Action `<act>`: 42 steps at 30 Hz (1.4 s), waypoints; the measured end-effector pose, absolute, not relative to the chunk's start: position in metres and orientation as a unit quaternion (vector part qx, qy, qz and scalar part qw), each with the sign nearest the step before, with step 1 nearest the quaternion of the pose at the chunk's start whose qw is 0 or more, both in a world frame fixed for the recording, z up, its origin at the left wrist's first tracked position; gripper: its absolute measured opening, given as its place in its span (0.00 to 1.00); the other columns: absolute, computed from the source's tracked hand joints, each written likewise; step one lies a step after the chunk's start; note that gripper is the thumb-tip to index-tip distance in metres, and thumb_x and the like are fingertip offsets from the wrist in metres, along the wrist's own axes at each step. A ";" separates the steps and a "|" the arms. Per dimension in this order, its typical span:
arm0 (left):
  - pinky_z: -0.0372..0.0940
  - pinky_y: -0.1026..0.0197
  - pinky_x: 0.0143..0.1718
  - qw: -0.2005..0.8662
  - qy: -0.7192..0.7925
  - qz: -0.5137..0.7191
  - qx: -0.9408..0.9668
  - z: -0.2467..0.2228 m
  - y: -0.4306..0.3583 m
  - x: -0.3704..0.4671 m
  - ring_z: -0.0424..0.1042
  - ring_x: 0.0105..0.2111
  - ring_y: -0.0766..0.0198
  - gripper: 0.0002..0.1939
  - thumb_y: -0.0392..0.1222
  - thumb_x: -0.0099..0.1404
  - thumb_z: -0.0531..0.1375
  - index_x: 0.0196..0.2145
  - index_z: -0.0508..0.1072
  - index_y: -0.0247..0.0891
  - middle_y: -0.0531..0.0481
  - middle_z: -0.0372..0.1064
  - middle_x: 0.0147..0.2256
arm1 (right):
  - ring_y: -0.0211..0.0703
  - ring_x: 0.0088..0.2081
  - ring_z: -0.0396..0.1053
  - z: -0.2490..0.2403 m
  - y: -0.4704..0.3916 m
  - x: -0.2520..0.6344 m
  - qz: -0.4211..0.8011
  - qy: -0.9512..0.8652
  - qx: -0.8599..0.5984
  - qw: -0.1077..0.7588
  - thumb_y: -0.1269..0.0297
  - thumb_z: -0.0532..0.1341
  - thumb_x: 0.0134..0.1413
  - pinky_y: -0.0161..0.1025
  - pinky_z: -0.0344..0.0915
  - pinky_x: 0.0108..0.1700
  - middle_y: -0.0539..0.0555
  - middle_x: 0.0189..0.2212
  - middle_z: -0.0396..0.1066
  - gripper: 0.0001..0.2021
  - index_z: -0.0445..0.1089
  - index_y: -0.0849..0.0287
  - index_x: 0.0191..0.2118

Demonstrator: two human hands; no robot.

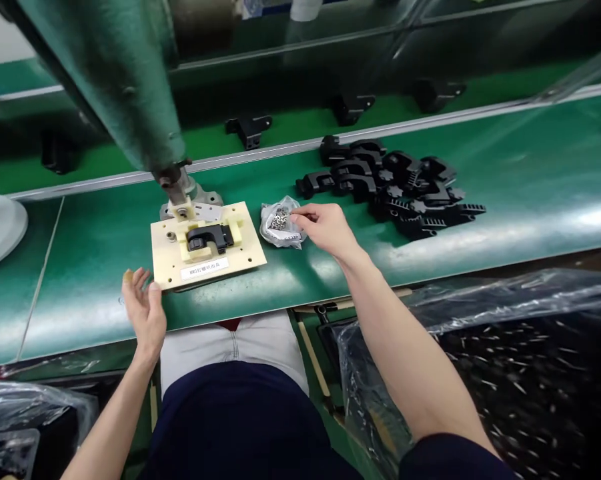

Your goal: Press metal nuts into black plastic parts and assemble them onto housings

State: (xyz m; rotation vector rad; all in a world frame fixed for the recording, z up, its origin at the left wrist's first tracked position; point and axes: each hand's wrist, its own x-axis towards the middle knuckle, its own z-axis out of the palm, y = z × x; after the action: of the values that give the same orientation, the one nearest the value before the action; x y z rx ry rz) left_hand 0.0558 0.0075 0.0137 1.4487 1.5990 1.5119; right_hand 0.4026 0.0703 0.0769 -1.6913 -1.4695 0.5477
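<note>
My left hand point(145, 310) is beside the front left corner of a cream fixture plate point(167, 270), its fingers apart and holding nothing. A curved black plastic part point(210, 237) lies in the yellowish nest point(237, 232) on that plate, under the tip of a press-like machine point(175, 187). My right hand point(325, 227) has thumb and forefinger pinched together over an open clear plastic bag point(293, 241) of small metal screws point(279, 219). Whatever is between those fingertips is too small to make out.
A pile of black plastic parts point(400, 180) lies right of the bag on the green bench point(300, 290). Black brackets point(250, 130) stand on a green strip behind the metal rail point(280, 148). A white round object point(0, 230) is far left. Plastic-lined bins point(505, 373) stand below the bench.
</note>
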 end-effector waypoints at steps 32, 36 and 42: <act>0.68 0.64 0.38 0.377 0.458 0.417 0.689 0.079 -0.042 0.076 0.69 0.32 0.69 0.18 0.30 0.63 0.57 0.51 0.68 0.39 0.53 0.69 0.31 | 0.32 0.21 0.57 0.097 -0.025 0.240 0.485 -0.647 -0.491 0.323 0.74 0.55 0.44 0.33 0.55 0.27 0.47 0.17 0.63 0.07 0.66 0.61 0.22; 0.67 0.65 0.35 0.369 0.459 0.407 0.698 0.076 -0.043 0.074 0.67 0.29 0.71 0.22 0.27 0.60 0.56 0.51 0.68 0.39 0.55 0.66 0.29 | 0.31 0.20 0.54 0.099 -0.027 0.232 0.405 -0.713 -0.500 0.280 0.77 0.56 0.44 0.35 0.53 0.28 0.46 0.16 0.61 0.08 0.63 0.61 0.19; 0.64 0.66 0.33 0.543 0.477 0.490 0.488 0.080 -0.041 0.076 0.65 0.26 0.71 0.18 0.29 0.57 0.60 0.46 0.69 0.40 0.58 0.65 0.25 | 0.35 0.24 0.63 0.087 -0.037 0.218 0.510 -0.587 -0.479 0.407 0.70 0.58 0.53 0.35 0.61 0.28 0.50 0.23 0.69 0.06 0.71 0.60 0.28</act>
State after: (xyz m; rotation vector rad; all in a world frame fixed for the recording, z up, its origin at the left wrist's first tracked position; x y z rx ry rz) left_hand 0.0763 -0.0413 0.0798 1.1580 1.1328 1.1622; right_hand 0.2180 -0.0370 0.0871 -1.2084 -1.4788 1.2864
